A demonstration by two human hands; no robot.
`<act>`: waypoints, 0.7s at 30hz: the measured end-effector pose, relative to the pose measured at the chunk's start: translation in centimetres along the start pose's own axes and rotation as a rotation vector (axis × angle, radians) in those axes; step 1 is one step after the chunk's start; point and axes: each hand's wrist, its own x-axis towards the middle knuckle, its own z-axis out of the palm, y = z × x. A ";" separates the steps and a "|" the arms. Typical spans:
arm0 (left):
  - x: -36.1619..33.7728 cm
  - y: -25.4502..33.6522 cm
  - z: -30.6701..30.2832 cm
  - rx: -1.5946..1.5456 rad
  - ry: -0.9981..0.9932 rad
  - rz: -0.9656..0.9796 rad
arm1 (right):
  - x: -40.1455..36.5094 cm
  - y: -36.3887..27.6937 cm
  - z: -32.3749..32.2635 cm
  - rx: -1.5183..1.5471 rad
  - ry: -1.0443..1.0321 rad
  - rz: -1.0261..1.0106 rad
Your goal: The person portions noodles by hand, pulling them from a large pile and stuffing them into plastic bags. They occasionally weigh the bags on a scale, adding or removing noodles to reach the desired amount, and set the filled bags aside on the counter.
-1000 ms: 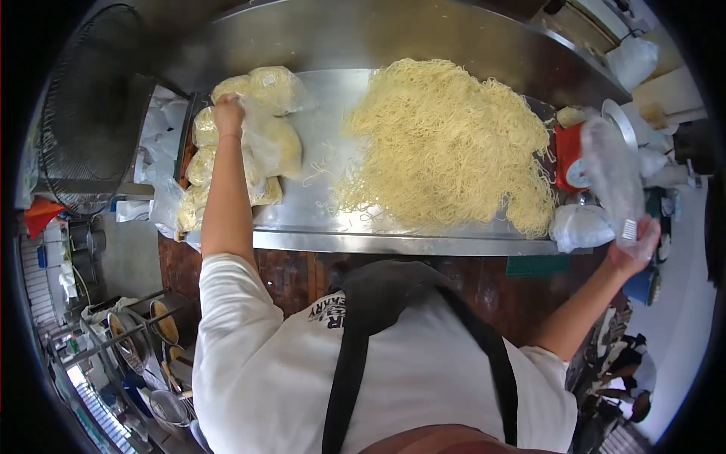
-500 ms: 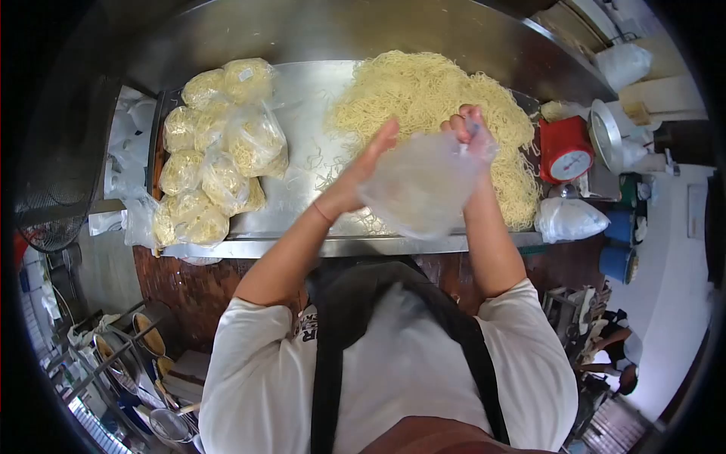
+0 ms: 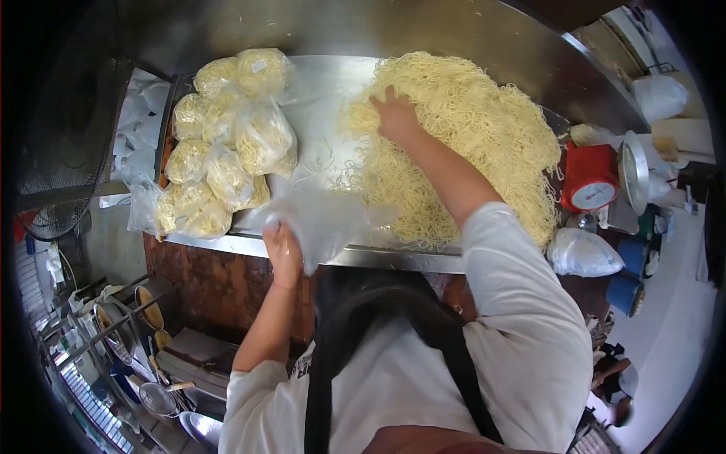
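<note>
My left hand is closed on the edge of a clear plastic bag, which looks empty and is blurred by motion over the table's front edge. Farther forward, my right hand lies on the left part of a large heap of noodles, its fingers spread and touching the strands. To the left of the heap, several filled bags of noodles sit grouped on the metal table.
A red scale with a metal pan stands right of the noodles, and a white plastic bag lies in front of it. Blue containers are at the right. A fan is at the left. Another person is in the right background.
My left hand has moved left and back toward my body with the plastic bag. My right hand has let go of the bag and reached left and forward onto the noodles.
</note>
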 end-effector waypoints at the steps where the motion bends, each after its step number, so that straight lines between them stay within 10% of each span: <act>1: -0.6 -1.1 0.0 -0.115 0.033 0.051 | 1.7 0.3 0.4 0.005 -0.014 -0.021; 6: -1.4 -3.3 -2.7 -0.166 -0.042 0.047 | -1.2 0.2 1.1 0.122 -0.106 -0.182; 9: 0.0 -4.5 -3.0 -0.049 -0.049 0.179 | -4.9 1.2 0.9 0.433 0.174 -0.304; 13: 4.0 -5.4 -3.5 -0.018 -0.108 0.234 | -9.1 -0.5 -13.5 1.017 0.191 0.264; 18: 10.3 1.2 1.5 -0.123 -0.009 0.126 | -10.3 5.4 -24.8 1.097 0.898 -0.218; 21: 14.7 5.6 5.7 -0.088 -0.028 0.279 | -13.3 5.5 -35.6 1.415 0.801 -0.623</act>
